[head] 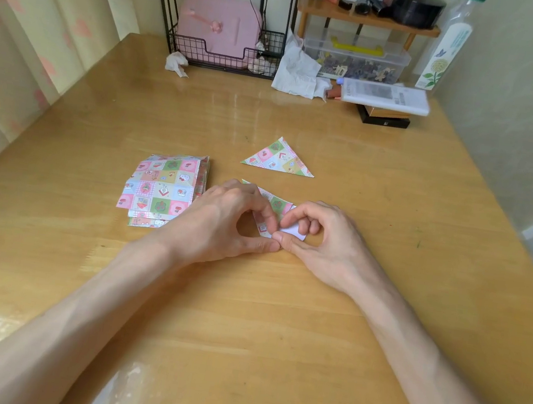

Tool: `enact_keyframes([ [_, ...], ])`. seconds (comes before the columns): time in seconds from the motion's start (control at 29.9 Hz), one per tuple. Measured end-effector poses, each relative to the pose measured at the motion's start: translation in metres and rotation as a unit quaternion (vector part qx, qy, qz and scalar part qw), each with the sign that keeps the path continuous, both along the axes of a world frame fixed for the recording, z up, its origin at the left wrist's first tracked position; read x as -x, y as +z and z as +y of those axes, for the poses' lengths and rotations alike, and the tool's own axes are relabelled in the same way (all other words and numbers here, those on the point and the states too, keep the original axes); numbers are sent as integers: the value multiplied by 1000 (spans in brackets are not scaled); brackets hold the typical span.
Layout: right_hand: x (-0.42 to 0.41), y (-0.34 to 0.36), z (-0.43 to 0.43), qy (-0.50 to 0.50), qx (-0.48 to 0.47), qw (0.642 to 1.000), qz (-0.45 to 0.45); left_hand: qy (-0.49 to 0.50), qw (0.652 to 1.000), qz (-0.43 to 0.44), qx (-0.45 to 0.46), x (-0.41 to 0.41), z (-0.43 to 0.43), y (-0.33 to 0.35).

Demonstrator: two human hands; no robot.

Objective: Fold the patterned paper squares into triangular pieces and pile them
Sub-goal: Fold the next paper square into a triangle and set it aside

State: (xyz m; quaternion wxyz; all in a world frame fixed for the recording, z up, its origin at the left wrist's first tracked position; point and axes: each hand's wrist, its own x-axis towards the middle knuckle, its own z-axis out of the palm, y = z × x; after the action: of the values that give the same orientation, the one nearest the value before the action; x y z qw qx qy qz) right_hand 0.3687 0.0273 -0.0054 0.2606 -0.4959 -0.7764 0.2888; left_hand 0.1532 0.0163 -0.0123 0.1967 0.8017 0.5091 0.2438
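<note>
A patterned paper square (276, 205) lies half folded on the wooden table (379, 190) at the centre, its white underside showing near my fingertips. My left hand (228, 220) pinches its near corner between thumb and forefinger. My right hand (321, 237) pinches the same corner from the right, thumb tip against my left thumb. A finished folded triangle (279, 159) lies flat just beyond the hands. A stack of unfolded patterned squares (162, 187) sits to the left of my left hand, slightly fanned. Most of the paper being folded is hidden under my fingers.
At the table's back edge stand a black wire rack (224, 55) with a pink case, crumpled tissues (297, 69), a clear plastic box (353, 58), a flat white packet on a dark box (386, 97) and a tall bottle (448, 46). A curtain hangs at the left.
</note>
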Motion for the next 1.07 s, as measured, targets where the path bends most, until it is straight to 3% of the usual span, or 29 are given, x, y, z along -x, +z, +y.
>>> enact_keyframes([
  [0.37, 5, 2, 0, -1, -8, 998, -70, 19, 1000, -15, 14, -1, -2, 2],
  [0.54, 5, 1, 1, -15, 15, 999, -26, 13, 1000, 2, -2, -1, -1, 2],
  [0.67, 11, -2, -1, -29, -28, 997, -61, 16, 1000, 4, -7, -1, -2, 4],
  [1.07, 16, 4, -4, -42, -25, 993, -105, -6, 998, 32, 44, 5, -4, 14],
])
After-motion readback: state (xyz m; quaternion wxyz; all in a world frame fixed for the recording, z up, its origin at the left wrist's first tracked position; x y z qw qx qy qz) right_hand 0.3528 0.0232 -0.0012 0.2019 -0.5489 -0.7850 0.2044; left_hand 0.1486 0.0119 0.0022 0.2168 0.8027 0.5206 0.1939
